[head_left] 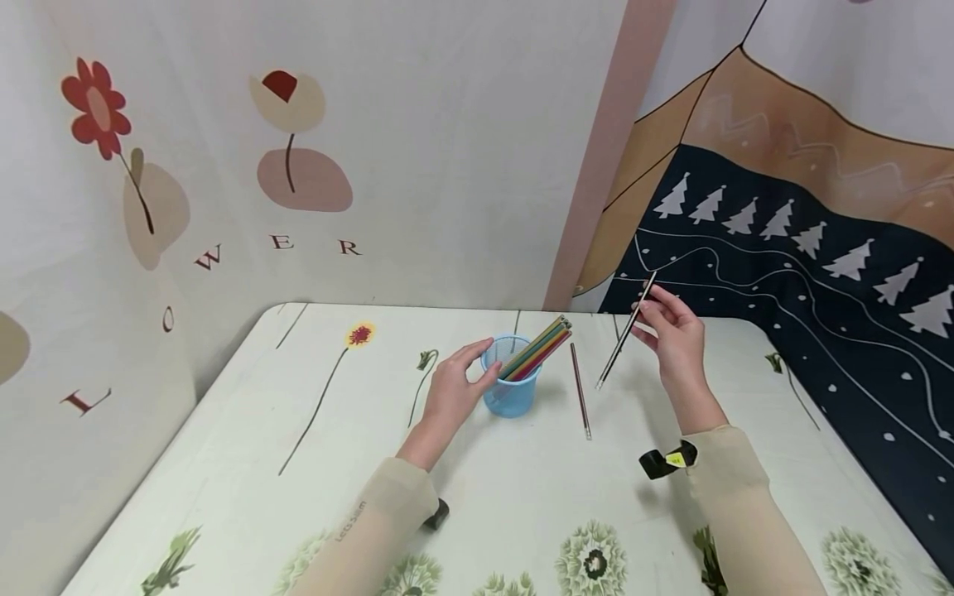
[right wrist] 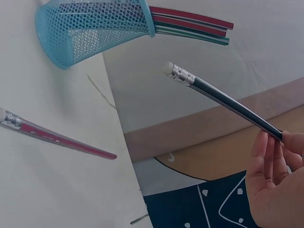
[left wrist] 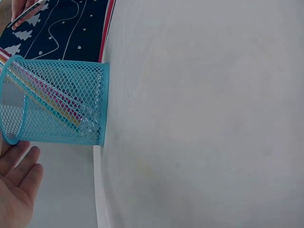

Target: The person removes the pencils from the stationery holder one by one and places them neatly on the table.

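And here we are at the middle of the worktop, where a blue mesh cup stands upright with a bundle of colored pencils inside, all leaning out over its rim toward one o'clock. Both hands are busy around it! At nine o'clock from the cup comes the left hand, its fingers loose and mostly straight, forefinger and thumb spread either side of the near rim rather than wrapped about the cup.

Over at two o'clock, the right hand has the action: thumb and fingers pinch a dark pencil near its upper end, held clear of the worktop, the eraser end angled down to seven o'clock (the right wrist view picks out a white eraser and silver collar). Between that pencil and the cup, at three o'clock from the cup, a loose dark-red pencil lies flat, eraser end toward six o'clock.

Beyond the right hand, from two to four o'clock, runs a navy cloth patterned with white trees, and a yellow printed flower sits up at ten.
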Demonstrator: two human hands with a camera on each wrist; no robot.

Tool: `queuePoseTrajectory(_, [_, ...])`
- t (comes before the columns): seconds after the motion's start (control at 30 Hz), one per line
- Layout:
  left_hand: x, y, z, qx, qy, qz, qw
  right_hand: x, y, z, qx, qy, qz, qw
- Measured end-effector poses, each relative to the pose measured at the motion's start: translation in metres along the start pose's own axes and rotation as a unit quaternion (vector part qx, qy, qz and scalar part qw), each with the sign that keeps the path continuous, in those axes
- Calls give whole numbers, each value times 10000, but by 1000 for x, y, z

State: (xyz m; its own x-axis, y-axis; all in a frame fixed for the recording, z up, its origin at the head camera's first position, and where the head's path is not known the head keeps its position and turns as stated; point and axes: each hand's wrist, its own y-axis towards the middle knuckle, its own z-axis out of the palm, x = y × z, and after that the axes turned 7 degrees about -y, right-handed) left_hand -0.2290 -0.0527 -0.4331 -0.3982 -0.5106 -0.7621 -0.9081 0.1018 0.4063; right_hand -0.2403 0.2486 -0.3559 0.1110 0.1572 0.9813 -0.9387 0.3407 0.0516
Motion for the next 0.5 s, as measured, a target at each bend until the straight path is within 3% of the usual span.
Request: queuePoseTrajectory(0.5, [-1, 0, 0, -5, -25, -38, 10000, -18, 8, -5, 68, -653, 317, 9973])
